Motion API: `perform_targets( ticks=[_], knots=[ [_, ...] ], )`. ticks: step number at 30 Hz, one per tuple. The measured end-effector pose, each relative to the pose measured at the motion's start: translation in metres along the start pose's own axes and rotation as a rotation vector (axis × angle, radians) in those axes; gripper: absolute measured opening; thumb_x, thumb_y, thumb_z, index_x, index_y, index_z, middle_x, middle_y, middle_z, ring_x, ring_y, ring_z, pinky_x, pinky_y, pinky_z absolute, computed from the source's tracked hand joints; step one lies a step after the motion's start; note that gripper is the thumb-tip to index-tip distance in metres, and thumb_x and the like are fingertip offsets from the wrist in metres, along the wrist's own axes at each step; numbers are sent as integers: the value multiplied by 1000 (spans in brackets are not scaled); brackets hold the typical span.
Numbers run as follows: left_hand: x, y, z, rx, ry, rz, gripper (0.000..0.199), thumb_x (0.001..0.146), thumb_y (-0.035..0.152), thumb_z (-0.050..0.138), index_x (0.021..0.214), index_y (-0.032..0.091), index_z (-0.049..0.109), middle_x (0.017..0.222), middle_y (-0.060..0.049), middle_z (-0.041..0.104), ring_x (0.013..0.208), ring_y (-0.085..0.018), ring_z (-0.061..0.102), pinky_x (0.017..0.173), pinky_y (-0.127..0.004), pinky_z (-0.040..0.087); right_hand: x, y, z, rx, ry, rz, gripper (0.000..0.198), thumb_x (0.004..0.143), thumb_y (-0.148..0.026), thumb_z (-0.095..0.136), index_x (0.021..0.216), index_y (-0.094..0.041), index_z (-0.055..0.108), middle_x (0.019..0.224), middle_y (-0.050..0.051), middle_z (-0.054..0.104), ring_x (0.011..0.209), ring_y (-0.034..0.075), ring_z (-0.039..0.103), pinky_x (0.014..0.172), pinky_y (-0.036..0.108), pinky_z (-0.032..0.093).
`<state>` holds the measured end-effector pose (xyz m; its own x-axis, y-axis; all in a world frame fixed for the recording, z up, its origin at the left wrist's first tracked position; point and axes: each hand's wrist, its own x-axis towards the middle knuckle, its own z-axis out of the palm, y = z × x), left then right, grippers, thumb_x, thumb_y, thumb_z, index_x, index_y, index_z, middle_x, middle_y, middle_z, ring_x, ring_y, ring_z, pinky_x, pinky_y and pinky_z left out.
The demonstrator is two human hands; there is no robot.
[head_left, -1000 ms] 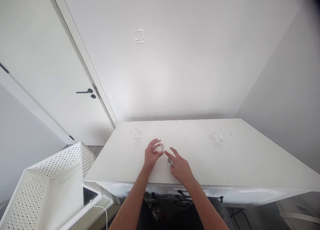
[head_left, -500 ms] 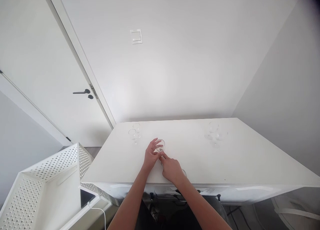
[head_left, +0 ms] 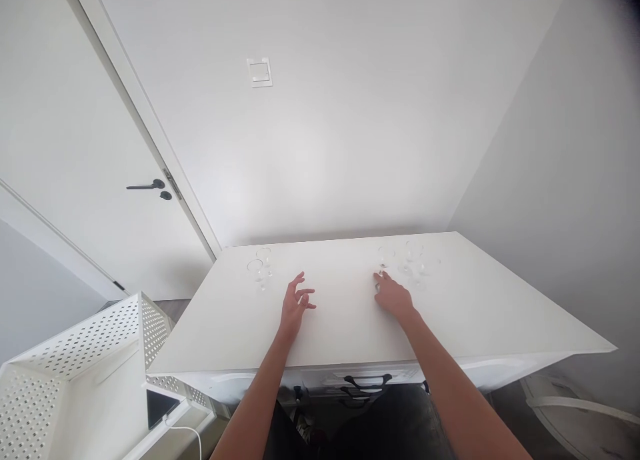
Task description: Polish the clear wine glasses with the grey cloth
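My right hand (head_left: 393,295) reaches over the right half of the white cabinet top, its fingers pinched at the stem of a clear stemmed glass (head_left: 385,256). That glass stands upright just left of a small group of similar clear glasses (head_left: 414,249); I cannot tell whether it rests on the surface. Over the middle of the top, my left hand (head_left: 294,305) holds nothing, its fingers spread and curved. Left of it stand two more stemmed glasses, a nearer one (head_left: 255,268) and one behind it (head_left: 264,255).
The white cabinet top (head_left: 340,337) meets the wall at the back. Black drawer handles (head_left: 367,382) show on its front. At lower left is a white perforated shelf unit (head_left: 90,327) with a dark device (head_left: 159,407) and a white cable. A door (head_left: 100,167) stands behind it.
My right hand has carried the stemmed glass from the middle to the right, beside the glasses there. My left hand has let go of it and opened. The view has shifted slightly.
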<state>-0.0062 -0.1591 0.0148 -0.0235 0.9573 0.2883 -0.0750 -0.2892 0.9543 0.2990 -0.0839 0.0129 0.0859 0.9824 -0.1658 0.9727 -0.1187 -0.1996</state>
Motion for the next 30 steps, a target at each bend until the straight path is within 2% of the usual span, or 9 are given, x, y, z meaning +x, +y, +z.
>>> perform_targets(
  ticks=[5, 16, 19, 21, 23, 25, 26, 28, 30],
  knots=[
    [0, 1, 0, -4, 6, -7, 41, 96, 53, 58, 127, 26, 57, 163, -13, 34, 111, -24, 67, 72, -38, 66, 10, 22, 3, 35, 23, 65, 77, 85, -17, 47, 159, -29, 34, 171, 10, 23, 114, 26, 68, 82, 37, 56],
    [-1, 6, 0, -2, -5, -34, 39, 97, 55, 55, 120, 24, 60, 160, -14, 37, 98, -21, 71, 70, -36, 64, 26, 26, -1, 19, 31, 98, 75, 86, -21, 49, 160, -28, 34, 169, 14, 25, 113, 27, 68, 80, 37, 55],
    [0, 5, 0, 2, 10, -43, 38, 96, 55, 56, 116, 23, 63, 155, -13, 44, 93, -19, 70, 67, -34, 62, 28, 27, -2, 27, 22, 104, 75, 87, -22, 49, 160, -28, 33, 169, 15, 24, 111, 26, 68, 79, 36, 55],
    [0, 3, -1, 16, 6, -60, 38, 97, 56, 54, 107, 21, 66, 137, -13, 59, 82, -16, 67, 61, -30, 57, 27, 26, -4, 36, 9, 103, 76, 87, -22, 48, 161, -28, 32, 170, 15, 21, 109, 27, 69, 76, 36, 55],
    [0, 0, -2, 53, -15, -82, 43, 99, 58, 50, 91, 19, 67, 95, -8, 68, 65, -13, 57, 56, -27, 49, 23, 23, -4, 38, 8, 117, 78, 87, -22, 47, 162, -29, 28, 172, 16, 15, 103, 27, 71, 72, 36, 55],
    [0, -4, -3, 95, -32, -101, 52, 100, 60, 46, 70, 19, 60, 61, -1, 49, 53, -12, 42, 52, -26, 41, 14, 17, 0, 38, 50, 147, 78, 89, -21, 44, 164, -30, 23, 172, 18, 8, 93, 25, 73, 66, 35, 54],
    [1, -5, -4, 111, -30, -108, 57, 100, 61, 45, 62, 19, 53, 54, 1, 38, 51, -11, 36, 51, -26, 37, 8, 13, 4, 35, 90, 157, 77, 90, -20, 42, 164, -29, 23, 172, 20, 7, 88, 24, 73, 64, 35, 53],
    [0, -8, -4, 135, -5, -116, 62, 99, 63, 44, 54, 20, 39, 53, 2, 27, 50, -11, 27, 49, -27, 32, -6, 4, 13, 17, 192, 146, 70, 93, -18, 36, 162, -25, 27, 170, 24, 13, 84, 23, 73, 63, 35, 52],
    [-1, -9, -4, 175, 71, -99, 62, 97, 64, 46, 54, 21, 35, 55, 3, 25, 51, -11, 24, 50, -28, 31, -18, -4, 22, -5, 250, 94, 62, 95, -16, 32, 156, -22, 37, 163, 24, 29, 84, 22, 72, 63, 34, 50]
  ],
)
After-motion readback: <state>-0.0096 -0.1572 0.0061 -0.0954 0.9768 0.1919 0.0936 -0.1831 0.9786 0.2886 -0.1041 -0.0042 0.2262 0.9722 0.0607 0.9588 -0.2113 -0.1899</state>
